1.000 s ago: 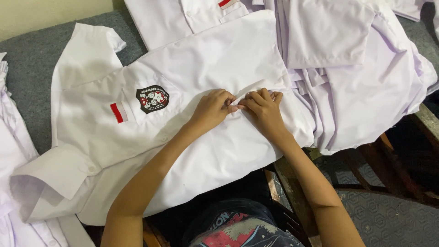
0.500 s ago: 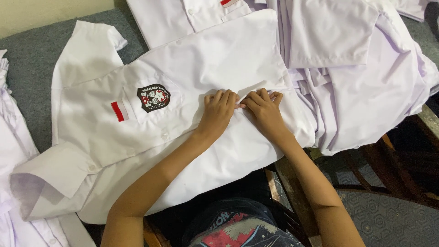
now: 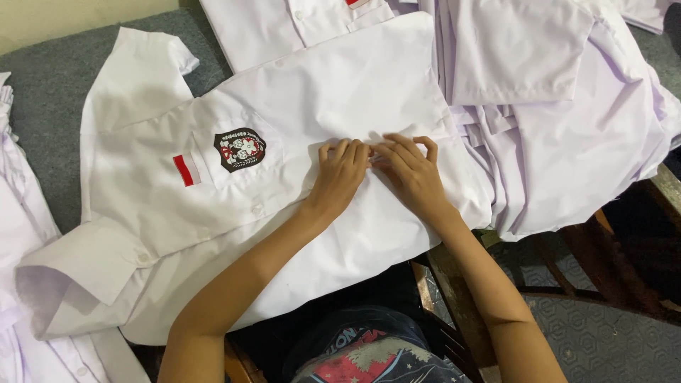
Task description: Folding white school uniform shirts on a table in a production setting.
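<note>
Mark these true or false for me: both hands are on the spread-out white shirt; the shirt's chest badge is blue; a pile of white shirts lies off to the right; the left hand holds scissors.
1. Both the left hand and right hand rest on the white shirt: true.
2. The chest badge is blue: false, it is black with red and white.
3. A pile of white shirts lies to the right: true.
4. The left hand holds scissors: false, it only pinches fabric.

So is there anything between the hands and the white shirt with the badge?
Nothing visible. The left hand and right hand both rest straight on the white shirt, fingertips meeting at a small fold of its fabric. The pile of other white shirts lies off to the side.
</note>
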